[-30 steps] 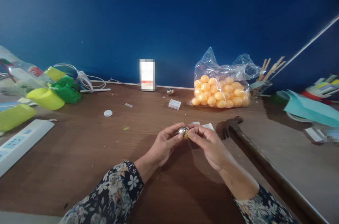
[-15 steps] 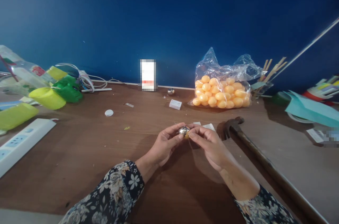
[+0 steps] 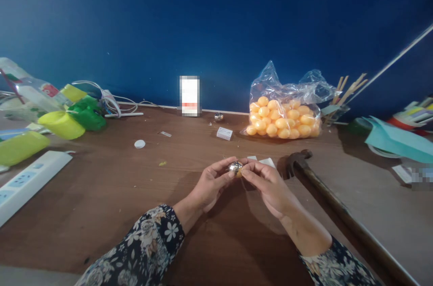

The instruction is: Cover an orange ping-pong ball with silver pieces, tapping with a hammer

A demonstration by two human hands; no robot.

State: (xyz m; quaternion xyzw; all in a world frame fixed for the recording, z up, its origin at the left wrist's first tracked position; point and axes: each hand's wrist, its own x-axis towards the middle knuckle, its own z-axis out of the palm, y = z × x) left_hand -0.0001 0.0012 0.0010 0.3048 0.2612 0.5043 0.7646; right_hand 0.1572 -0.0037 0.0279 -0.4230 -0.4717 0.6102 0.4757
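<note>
A small, shiny silver round piece is held up above the table between my two hands, with a bit of yellow showing at its lower right. My left hand is closed, its thumb and fingers pinching the piece from the left. From the right, the thumb and fingertips of my right hand are pressed together at the piece's edge, by the yellow bit. What the silver piece is exactly, I cannot make out. Behind my right hand lie small white pieces, partly hidden.
A hammer lies to the right. Behind stand a clear bag of orange-yellow balls, a small white box, another silver piece and a bright upright screen. At left are a white disc and a power strip.
Hardly anything differs. Both hands keep their grip on the silver piece, which seems very slightly turned; the whole view has shifted a touch.
</note>
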